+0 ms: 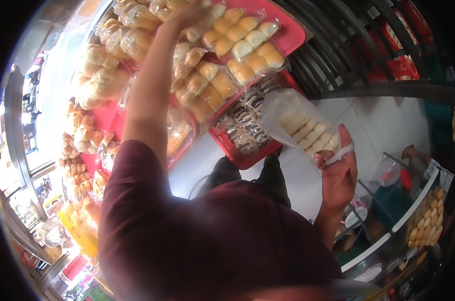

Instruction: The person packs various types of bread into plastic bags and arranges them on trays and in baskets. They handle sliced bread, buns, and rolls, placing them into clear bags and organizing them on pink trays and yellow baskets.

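My right hand [338,173] holds a thin, translucent plastic bag [278,109] by its twisted handle, which loops around the fingers. Pale bread rolls [312,137] in rows show through its side. My left arm reaches far forward over the display, and my left hand [193,17] is blurred among wrapped buns near the top edge. Whether its fingers grip anything is unclear. Close to that hand lies a clear pack of golden buns [236,30] on a pink-red tray [291,35]. Another bun pack [208,88] sits nearer to me.
A red tray [246,161] of dark-filled wrapped rolls [248,120] stands low before my legs. More bagged bread [108,82] fills the left side, beside a bright window. Dark metal slats [317,49] rise at upper right. A rack of rolls [427,222] and a person's foot [408,151] appear at right.
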A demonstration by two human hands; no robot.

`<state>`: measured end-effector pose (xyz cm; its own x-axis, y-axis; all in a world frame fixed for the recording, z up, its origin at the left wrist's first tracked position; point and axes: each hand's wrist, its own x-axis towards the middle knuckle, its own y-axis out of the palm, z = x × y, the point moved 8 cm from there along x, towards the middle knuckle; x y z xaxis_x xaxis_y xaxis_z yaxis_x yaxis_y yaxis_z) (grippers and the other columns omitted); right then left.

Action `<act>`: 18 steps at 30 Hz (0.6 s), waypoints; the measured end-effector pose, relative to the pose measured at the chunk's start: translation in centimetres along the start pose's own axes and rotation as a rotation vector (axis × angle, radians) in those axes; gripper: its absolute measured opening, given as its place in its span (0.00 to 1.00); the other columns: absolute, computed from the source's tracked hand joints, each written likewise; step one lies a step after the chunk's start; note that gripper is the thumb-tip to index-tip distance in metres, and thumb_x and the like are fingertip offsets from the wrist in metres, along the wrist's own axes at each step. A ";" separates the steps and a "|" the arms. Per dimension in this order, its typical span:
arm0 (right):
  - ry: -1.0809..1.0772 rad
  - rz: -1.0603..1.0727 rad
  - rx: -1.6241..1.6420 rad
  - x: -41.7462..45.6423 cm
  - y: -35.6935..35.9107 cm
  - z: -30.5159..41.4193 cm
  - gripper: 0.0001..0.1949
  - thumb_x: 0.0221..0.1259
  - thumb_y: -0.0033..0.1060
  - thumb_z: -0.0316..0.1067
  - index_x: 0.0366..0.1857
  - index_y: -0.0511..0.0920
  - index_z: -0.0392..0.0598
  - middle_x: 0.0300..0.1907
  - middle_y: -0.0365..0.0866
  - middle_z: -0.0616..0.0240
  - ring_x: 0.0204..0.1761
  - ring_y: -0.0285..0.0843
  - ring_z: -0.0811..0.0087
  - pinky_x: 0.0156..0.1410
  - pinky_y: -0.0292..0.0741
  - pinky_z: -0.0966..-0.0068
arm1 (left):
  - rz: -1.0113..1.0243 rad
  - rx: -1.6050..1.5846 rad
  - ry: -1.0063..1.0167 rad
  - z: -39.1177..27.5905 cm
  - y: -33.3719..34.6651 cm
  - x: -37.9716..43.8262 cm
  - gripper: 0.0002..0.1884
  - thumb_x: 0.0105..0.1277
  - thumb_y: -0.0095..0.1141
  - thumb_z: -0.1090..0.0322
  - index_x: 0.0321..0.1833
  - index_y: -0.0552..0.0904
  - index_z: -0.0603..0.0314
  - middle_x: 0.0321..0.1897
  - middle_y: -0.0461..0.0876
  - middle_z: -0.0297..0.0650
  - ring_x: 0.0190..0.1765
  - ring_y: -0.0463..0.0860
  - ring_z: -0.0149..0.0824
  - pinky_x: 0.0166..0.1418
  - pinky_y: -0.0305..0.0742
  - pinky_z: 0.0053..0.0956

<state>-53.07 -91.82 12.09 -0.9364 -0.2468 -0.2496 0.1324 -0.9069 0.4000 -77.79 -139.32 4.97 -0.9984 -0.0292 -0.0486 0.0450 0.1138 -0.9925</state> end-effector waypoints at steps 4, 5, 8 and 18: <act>-0.080 0.005 -0.032 0.3 -0.5 1.4 0.58 0.54 0.66 0.65 0.75 0.45 0.28 0.76 0.54 0.49 0.45 0.78 0.69 0.47 0.70 0.77 | -0.113 -0.032 -0.183 -3.0 -0.7 -3.7 0.42 0.65 0.53 0.34 0.76 0.63 0.50 0.60 0.77 0.61 0.62 0.78 0.59 0.65 0.72 0.48; -0.077 0.007 -0.031 0.2 -0.4 1.9 0.58 0.54 0.66 0.66 0.75 0.46 0.28 0.79 0.47 0.50 0.44 0.78 0.69 0.47 0.70 0.77 | -0.151 -0.079 -0.236 -3.2 -0.9 -4.5 0.44 0.63 0.53 0.33 0.77 0.61 0.50 0.59 0.78 0.61 0.62 0.78 0.58 0.65 0.72 0.47; -0.213 0.047 0.046 0.1 -0.1 2.9 0.56 0.56 0.64 0.67 0.75 0.48 0.29 0.79 0.47 0.49 0.44 0.77 0.69 0.46 0.70 0.77 | 0.112 -0.213 -0.244 -5.8 -2.1 -2.7 0.46 0.60 0.56 0.31 0.76 0.61 0.49 0.58 0.80 0.57 0.59 0.80 0.57 0.66 0.71 0.46; -0.192 -0.043 -0.067 -0.3 -2.1 4.0 0.58 0.55 0.61 0.70 0.75 0.48 0.30 0.81 0.41 0.50 0.46 0.77 0.69 0.48 0.70 0.78 | 0.464 0.304 0.155 -18.0 2.5 -2.9 0.32 0.61 0.57 0.43 0.67 0.74 0.48 0.55 0.82 0.51 0.58 0.81 0.49 0.61 0.74 0.51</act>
<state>-54.38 -88.48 14.88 -0.9856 -0.1435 -0.0895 0.1063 -0.9373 0.3319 -75.40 -121.12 4.68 -0.8643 0.1042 -0.4921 0.4644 -0.2109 -0.8602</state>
